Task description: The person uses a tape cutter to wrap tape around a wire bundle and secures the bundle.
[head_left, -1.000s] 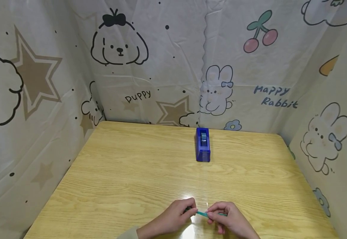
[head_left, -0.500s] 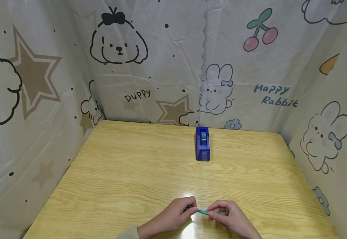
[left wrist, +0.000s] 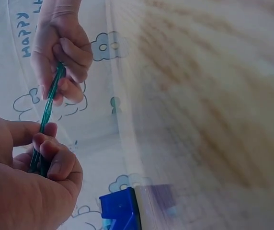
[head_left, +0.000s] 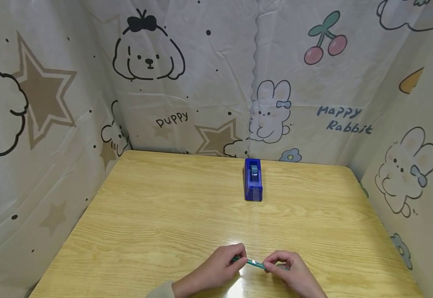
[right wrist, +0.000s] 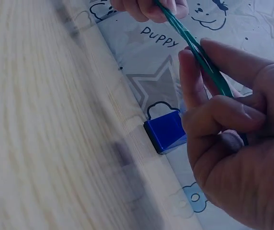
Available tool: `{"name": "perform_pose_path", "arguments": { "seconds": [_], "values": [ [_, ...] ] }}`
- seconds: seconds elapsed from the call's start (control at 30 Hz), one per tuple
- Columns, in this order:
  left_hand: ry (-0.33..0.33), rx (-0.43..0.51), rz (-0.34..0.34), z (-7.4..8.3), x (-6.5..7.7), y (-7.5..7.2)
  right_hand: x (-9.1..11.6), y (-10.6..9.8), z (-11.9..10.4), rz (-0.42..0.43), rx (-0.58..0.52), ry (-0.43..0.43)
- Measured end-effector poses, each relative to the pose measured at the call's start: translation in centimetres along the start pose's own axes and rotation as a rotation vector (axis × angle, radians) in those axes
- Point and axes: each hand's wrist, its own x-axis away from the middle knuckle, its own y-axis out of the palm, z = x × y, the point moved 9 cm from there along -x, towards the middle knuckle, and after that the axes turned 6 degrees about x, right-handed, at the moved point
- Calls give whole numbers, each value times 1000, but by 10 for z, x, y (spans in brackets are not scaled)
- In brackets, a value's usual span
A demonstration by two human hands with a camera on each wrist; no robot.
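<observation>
A thin, glossy green bundle of strands [head_left: 256, 263] stretches between two hands low over the table's front part. My left hand [head_left: 224, 264] grips its left end, thumb against curled fingers. With thumb and fingertips, my right hand [head_left: 292, 271] pinches the other end, and a bit pokes out past those fingers. A pale, shiny spot shows on the bundle's exposed middle. In the left wrist view the green strands [left wrist: 47, 108] run lengthwise, side by side, from hand to hand. The right wrist view shows the same bundle [right wrist: 197, 50] slanting into the right palm, its end partly hidden.
Beyond the hands, a blue tape dispenser [head_left: 253, 193] with a clear roll stands toward the back of the wooden table [head_left: 171, 207]. Curtains printed with cartoon animals [head_left: 186, 95] border the table at the back and both sides.
My right hand has slid slightly to the right along the bundle, so a little more of it shows between the hands. The left hand has barely moved.
</observation>
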Motion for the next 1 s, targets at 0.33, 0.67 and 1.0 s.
{"name": "perform_pose_path", "arguments": {
  "seconds": [0.33,0.67,1.0],
  "values": [
    [11,2,53,4,-2,-4,-1,1,-1,0,-84,16],
    [-7,5,75,2,-3,-3,0,3,6,-24,-139,76],
    [-114,103,26,-12,-2,-2,0,-3,1,25,-76,20]
  ]
}}
